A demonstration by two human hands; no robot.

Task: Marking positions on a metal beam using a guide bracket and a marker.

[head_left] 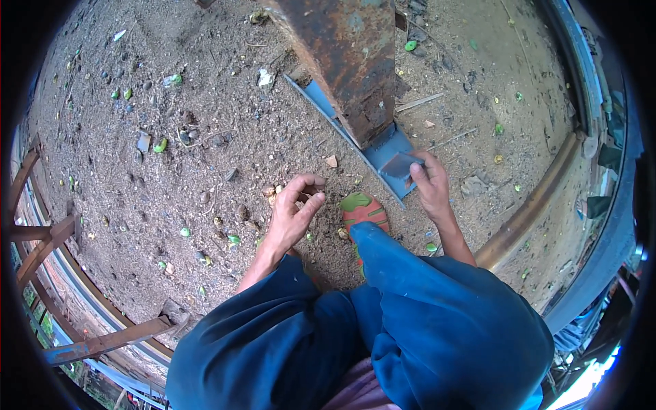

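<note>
My right hand (432, 186) pinches a small flat grey metal plate (402, 166) between thumb and fingers. The plate is held over the end of a blue-grey metal channel (393, 147) lying on the ground. On that channel stands the lower end of a rusty steel beam (355, 75), leaning up toward the top of the view. To the left, my left hand (297, 208) hangs above the soil, its fingers loosely curled and the thumb apart from them. Nothing shows in it.
Sandy soil (198, 137) carries pebbles, green leaf bits and scraps. My shoe (365, 210), green and orange, is planted close to the channel. Rusty bars (109, 339) stand at the left. A brown pipe (540, 205) and a long blue-grey beam (593, 253) run along the right.
</note>
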